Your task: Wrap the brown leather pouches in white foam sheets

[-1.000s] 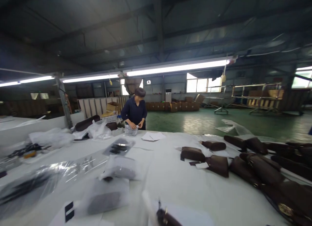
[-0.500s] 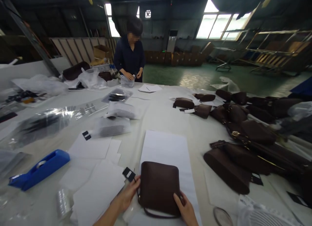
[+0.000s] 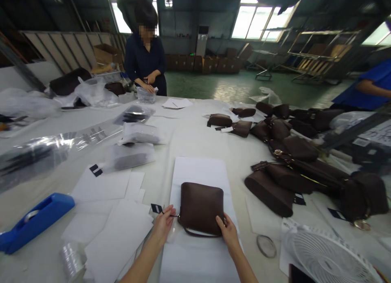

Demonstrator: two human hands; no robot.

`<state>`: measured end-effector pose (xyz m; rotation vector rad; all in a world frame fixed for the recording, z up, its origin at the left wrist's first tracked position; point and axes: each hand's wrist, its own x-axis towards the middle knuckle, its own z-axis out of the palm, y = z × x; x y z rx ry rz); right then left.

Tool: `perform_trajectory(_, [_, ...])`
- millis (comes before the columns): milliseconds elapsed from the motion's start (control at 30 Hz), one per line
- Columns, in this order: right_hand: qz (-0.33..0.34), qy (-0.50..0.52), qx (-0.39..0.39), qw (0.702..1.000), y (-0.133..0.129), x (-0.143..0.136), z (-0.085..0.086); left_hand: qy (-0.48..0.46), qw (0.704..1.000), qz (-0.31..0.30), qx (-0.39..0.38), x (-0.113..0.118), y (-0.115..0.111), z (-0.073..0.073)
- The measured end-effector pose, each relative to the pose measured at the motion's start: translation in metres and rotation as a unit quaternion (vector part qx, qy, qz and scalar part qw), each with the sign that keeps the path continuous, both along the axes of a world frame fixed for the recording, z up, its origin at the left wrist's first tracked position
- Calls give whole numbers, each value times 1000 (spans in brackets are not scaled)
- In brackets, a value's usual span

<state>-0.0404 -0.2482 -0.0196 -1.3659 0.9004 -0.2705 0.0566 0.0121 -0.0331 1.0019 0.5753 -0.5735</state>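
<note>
A dark brown leather pouch (image 3: 201, 207) lies on a long white sheet of paper (image 3: 200, 169) in front of me, its thin wrist strap (image 3: 200, 234) looped along the near edge. At the pouch's left side, my left hand (image 3: 165, 222) pinches a small dark zipper pull that runs out from gold-coloured hardware. A black hang tag (image 3: 157, 208) with a white label sticks out beyond those fingers. My right hand (image 3: 227, 230) grips the lower right corner, thumb on top and the other fingers partly hidden at the side.
Loose white sheets (image 3: 119, 234) and a blue tape dispenser (image 3: 36, 222) lie left, with wrapped pouches (image 3: 131, 156) beyond. Brown bags (image 3: 271, 189) are heaped right, near a white fan (image 3: 326, 254). A co-worker (image 3: 145, 55) handles a plastic packet across the table; a blue-sleeved person (image 3: 366, 85) is far right.
My view has turned right, bringing the fan and the blue-sleeved person into sight. My left hand has moved from the pouch's edge out to its pull. The co-worker's hands have come together over the packet.
</note>
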Motion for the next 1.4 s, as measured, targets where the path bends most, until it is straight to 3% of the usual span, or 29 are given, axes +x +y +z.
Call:
perform_trajectory(100, [18, -15, 22, 999, 3, 2, -7, 17, 1000, -6, -3, -15, 18, 4])
perform_trajectory(200, [19, -26, 17, 999, 6, 3, -10, 0, 998, -30, 49, -26, 38, 7])
perform_trajectory(300, [10, -23, 7, 1000, 7, 5, -13, 1, 994, 13, 110, -34, 58, 2])
perform_trajectory(433, [7, -19, 10, 1000, 8, 6, -16, 32, 965, 63, 252, -44, 73, 0])
perform_trajectory(500, [9, -16, 1, 1000, 8, 7, -16, -73, 937, 32, 341, -44, 67, 9])
perform_trajectory(567, [17, -19, -5, 1000, 8, 7, -14, -268, 879, -57, 391, -38, 52, 20])
perform_trajectory(667, [19, -24, -6, 1000, 7, 8, -12, -483, 737, -231, 413, -24, 23, 24])
perform_trajectory(733, [12, -24, -13, 1000, 7, 11, -12, -527, 686, -296, 405, -16, 9, 15])
perform_trajectory(867, [23, 9, -126, 992, 10, 18, -15, -562, 609, -330, 452, -8, 2, -9])
perform_trajectory(1000, [34, 55, -203, 977, 13, 1, -12, -536, 480, -393, 572, -3, 8, -14])
perform_trajectory(1067, [44, 97, -316, 943, 7, -24, -6, -515, 434, -419, 610, 0, 12, -12])
perform_trajectory(1133, [50, 160, -462, 871, -3, -57, -1, -508, 411, -430, 623, 1, 14, -8])
perform_trajectory(1200, [46, 229, -558, 797, -16, -89, 2, -515, 404, -430, 622, -1, 15, -5])
perform_trajectory(1267, [62, 292, -589, 751, -31, -113, 0, -522, 404, -420, 622, -4, 14, -1])
perform_trajectory(1400, [152, 396, -543, 724, -55, -121, -9, -511, 410, -407, 637, -8, 9, 1])
